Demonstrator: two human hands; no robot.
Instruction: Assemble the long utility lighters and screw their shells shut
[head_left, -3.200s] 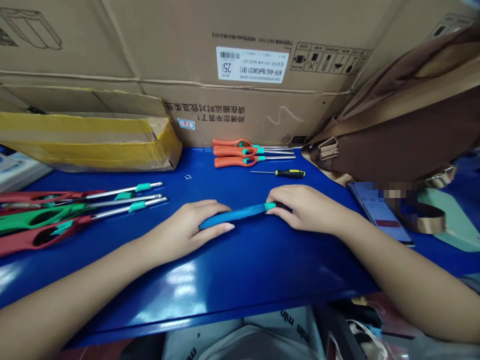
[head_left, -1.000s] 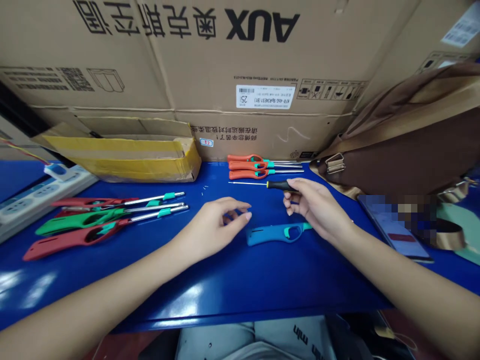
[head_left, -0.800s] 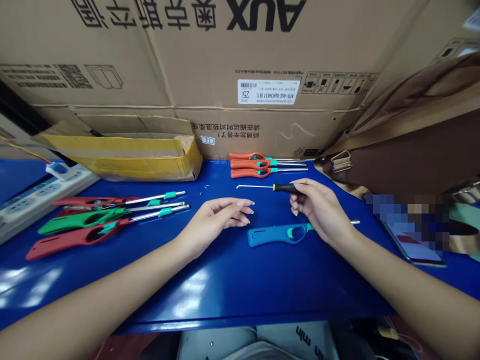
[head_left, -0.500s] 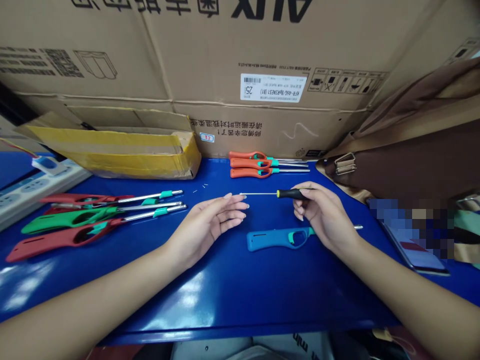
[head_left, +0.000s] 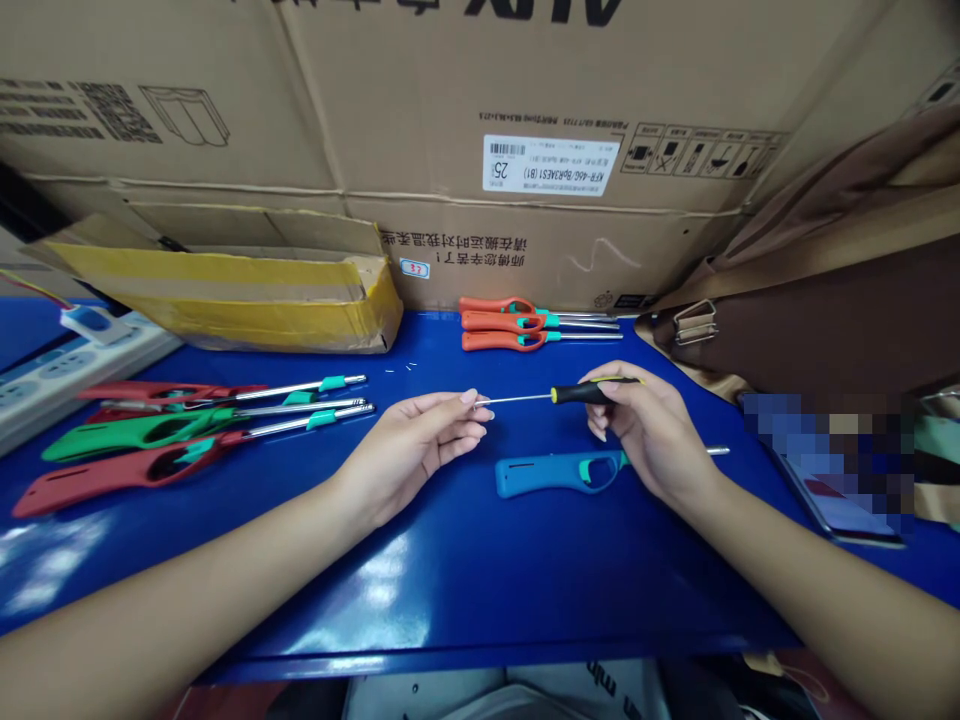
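Observation:
In my right hand [head_left: 649, 425] is a screwdriver [head_left: 585, 393] with a black and yellow handle, its thin shaft pointing left. My left hand [head_left: 427, 435] has its thumb and forefinger pinched at the shaft's tip; whatever is between them is too small to make out. Under my right hand lies a blue gas lighter [head_left: 544, 475] with a teal trigger, its metal nozzle partly hidden by the hand. Several tiny pale slivers, perhaps screws [head_left: 410, 366], lie on the table beyond my left hand.
Red and green lighters [head_left: 142, 432] lie at the left beside a white power strip [head_left: 97, 375]. Three orange lighters [head_left: 502, 321] rest against a large carton [head_left: 420, 130]. A yellow-taped box [head_left: 300, 315] stands back left; a phone [head_left: 840, 500] and brown bag [head_left: 825, 290] are right.
The screwdriver has tilted, its tip now lower and in between my left thumb and forefinger. The left fingertips have closed around the tip. The camera view has shifted slightly.

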